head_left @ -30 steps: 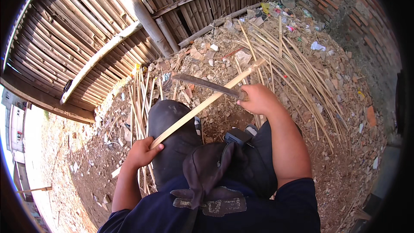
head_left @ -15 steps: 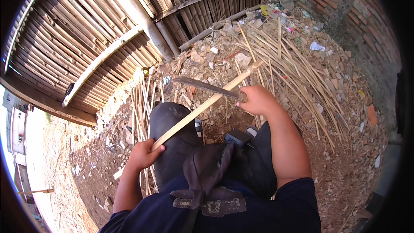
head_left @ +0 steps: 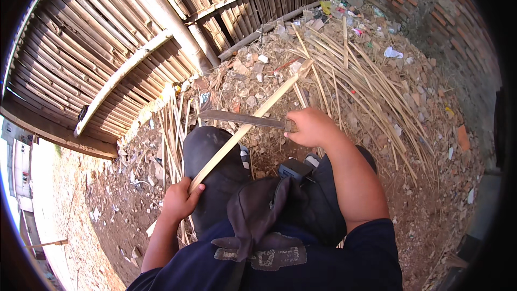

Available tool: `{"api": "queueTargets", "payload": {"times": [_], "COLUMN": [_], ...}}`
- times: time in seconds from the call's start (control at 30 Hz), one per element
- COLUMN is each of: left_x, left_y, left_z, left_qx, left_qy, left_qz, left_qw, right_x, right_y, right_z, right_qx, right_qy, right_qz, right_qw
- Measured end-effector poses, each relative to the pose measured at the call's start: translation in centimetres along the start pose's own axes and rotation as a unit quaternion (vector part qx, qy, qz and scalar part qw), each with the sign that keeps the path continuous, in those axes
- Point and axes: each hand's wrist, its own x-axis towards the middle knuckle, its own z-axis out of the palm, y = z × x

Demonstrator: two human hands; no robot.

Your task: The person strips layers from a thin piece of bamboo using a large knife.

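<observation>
My left hand (head_left: pixel 179 200) is closed round the near end of a long pale bamboo strip (head_left: pixel 223 151), which slants up and away to the right over my left thigh. In my right hand (head_left: pixel 312 127) is the short handle of a long machete (head_left: pixel 242 118), gripped in the fist. The dark blade points left and crosses the strip about midway along it. Whether the edge bites into the strip I cannot tell. The strip's far end hangs over the littered ground beyond my knees.
Many split bamboo strips (head_left: pixel 371 97) lie in a heap at the right, and more strips (head_left: pixel 173 134) beside my left leg. A bamboo wall (head_left: pixel 118 48) rises ahead, a brick wall (head_left: pixel 414 0) at the far right. A dark box-shaped device (head_left: pixel 294 170) sits between my legs.
My right hand and the machete have moved left and slightly down along the strip. The strip's far end has swung left. My left hand has stayed nearly in place.
</observation>
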Motion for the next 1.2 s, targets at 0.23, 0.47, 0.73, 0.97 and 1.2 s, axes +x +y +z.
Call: {"api": "queueTargets", "payload": {"times": [0.23,0.47,0.73,0.97,1.2], "left_x": [0.6,0.8,1.1,1.0,0.9], "left_y": [-0.8,-1.1,-1.5,-1.9,-1.5], "left_z": [0.2,-0.3,-0.3,-0.2,0.4], "left_qx": [-0.023,-0.014,-0.057,-0.066,-0.071], "left_qy": [-0.007,-0.022,-0.044,-0.047,-0.009], "left_qz": [0.018,0.006,0.002,0.000,0.012], "left_qw": [1.000,1.000,0.997,0.997,0.997], "right_x": [2.5,1.2,0.8,0.4,2.0], "right_y": [4.4,0.6,5.0,0.0,4.1], "right_z": [1.3,0.1,-1.4,-0.6,0.3], "right_qx": [0.149,0.022,0.138,0.054,0.113], "right_qy": [-0.048,-0.044,0.033,-0.003,-0.055], "right_qz": [0.051,0.077,0.161,0.024,0.059], "right_qw": [0.986,0.996,0.977,0.998,0.990]}}
